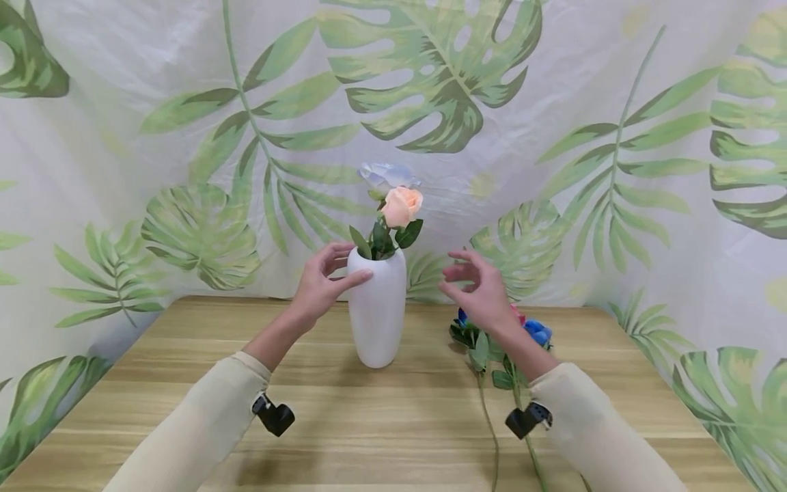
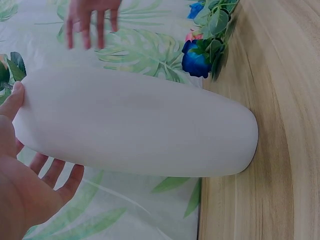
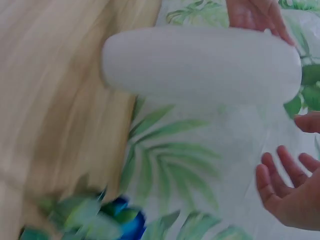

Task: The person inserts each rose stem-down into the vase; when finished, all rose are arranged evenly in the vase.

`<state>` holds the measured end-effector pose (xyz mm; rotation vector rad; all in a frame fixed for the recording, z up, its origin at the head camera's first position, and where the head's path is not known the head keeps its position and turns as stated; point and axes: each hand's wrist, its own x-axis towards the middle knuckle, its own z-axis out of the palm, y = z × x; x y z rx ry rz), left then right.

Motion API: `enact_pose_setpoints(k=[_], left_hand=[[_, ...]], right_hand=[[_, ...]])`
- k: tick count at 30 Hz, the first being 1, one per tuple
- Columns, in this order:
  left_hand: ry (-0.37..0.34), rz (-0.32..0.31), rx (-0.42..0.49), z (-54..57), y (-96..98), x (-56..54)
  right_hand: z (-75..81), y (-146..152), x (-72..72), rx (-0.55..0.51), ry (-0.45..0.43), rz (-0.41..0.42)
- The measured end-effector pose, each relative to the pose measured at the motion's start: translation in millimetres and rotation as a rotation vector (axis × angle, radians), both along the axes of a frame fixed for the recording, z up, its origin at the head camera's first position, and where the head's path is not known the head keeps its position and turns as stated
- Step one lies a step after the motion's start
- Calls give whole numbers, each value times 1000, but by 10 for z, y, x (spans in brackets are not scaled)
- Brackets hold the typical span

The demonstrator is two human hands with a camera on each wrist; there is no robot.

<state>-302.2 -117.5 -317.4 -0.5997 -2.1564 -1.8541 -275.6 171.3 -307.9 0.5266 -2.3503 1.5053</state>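
Along the bottom of the frame we see two cream sleeves [image 1: 197, 424], a small black camera [image 1: 278, 418] at each wrist, above a wood-grain table [image 1: 369, 437]. At the lower right we see blue roses [image 1: 538, 332] and a pink flower [image 1: 518, 314] lying on the table with their stems toward us, partly hidden by the right forearm. Right of centre, the right hand [image 1: 486, 294] hangs in the air, fingers loosely bent and apart, clear of the vase. Left of centre, the left hand [image 1: 316, 287] grips the white vase [image 1: 377, 314] near its mouth, thumb on the front, fingers round the left side. We find the vase upright on the table at mid-frame, a peach rose [image 1: 402, 206] and, behind it, a pale blue rose [image 1: 386, 173] rising from it. Behind hangs a leaf-printed cloth [image 1: 430, 123].
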Motion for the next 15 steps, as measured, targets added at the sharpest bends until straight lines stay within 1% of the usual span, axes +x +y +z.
enact_pose_setpoints(k=[2, 5, 10, 15], left_hand=[[0, 0, -1, 1, -10, -1], [2, 0, 5, -2, -18, -5], [4, -5, 10, -9, -14, -19], [8, -9, 8, -2, 2, -23]], right_hand=[[-48, 130, 29, 47, -79, -4], [-141, 309, 65, 116, -166, -5], [-314, 534, 129, 192, -259, 30], [-504, 667, 235, 264, -353, 81]])
